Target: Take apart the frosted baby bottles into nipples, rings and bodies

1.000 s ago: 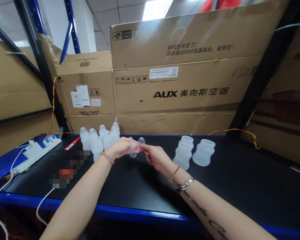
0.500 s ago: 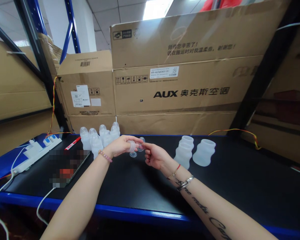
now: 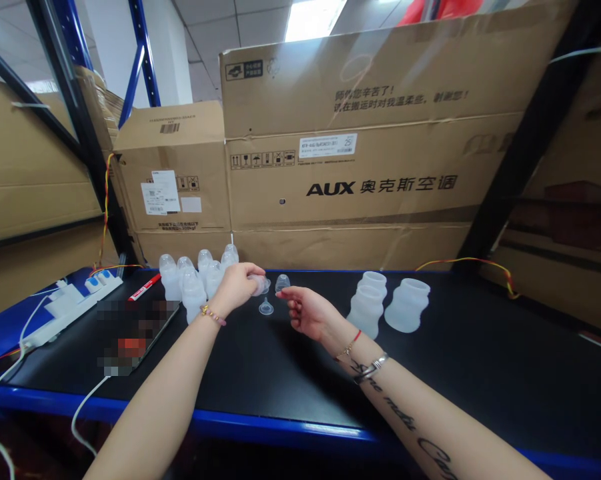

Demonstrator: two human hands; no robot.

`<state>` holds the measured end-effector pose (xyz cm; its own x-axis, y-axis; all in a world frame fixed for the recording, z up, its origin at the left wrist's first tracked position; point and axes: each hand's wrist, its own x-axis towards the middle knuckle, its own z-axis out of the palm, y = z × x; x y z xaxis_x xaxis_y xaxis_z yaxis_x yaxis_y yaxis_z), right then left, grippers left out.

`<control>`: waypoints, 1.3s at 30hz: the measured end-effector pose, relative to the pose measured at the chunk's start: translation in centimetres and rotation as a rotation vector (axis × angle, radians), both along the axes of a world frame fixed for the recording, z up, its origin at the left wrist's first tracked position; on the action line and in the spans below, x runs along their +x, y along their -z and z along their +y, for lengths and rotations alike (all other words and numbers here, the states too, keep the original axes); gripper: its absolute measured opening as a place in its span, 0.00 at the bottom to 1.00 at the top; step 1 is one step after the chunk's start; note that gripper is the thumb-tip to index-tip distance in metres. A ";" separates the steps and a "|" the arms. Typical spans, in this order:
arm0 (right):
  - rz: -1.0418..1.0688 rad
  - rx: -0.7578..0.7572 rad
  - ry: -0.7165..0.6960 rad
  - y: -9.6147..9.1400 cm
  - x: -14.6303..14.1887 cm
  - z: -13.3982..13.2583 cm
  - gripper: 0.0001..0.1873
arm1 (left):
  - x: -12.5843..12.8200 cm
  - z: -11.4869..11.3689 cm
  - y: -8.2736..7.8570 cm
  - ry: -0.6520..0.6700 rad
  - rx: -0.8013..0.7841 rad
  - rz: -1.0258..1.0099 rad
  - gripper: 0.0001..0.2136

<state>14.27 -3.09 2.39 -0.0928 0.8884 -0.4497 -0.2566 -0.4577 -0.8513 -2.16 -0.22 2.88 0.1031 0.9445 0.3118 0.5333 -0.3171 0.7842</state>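
Note:
My left hand is curled around a small clear plastic cap, just right of a cluster of several capped translucent bottles. My right hand hovers over the black table with fingers loosely curled and nothing visible in them. Between the hands a clear silicone teat lies on the table, and another clear cap stands behind it. Two open translucent bottle bodies stand to the right of my right hand.
Large cardboard boxes wall off the back of the table. At the left lie a white power strip, a red marker and a blurred flat object. A blue edge borders the table's front.
The hands were joined on the small clear piece; they have parted. My left hand moved left and back toward the bottles with the cap, and my right hand drew back empty.

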 end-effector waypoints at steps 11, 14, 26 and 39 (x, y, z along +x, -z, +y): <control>-0.235 0.243 0.155 0.8 -0.1 -0.2 0.07 | 0.1 0.8 2.0 -0.162 -0.104 0.304 0.09; -0.382 0.246 0.061 1.1 -0.5 -0.5 0.11 | 0.0 0.8 1.9 -0.148 -0.132 0.322 0.10; -0.566 0.449 0.018 2.4 -0.9 -0.8 0.15 | 0.2 -1.0 -0.5 -0.115 -0.165 0.267 0.06; -0.382 0.282 0.093 -0.1 0.4 -0.8 0.18 | 1.4 -1.4 -0.2 0.138 -0.321 -0.086 0.06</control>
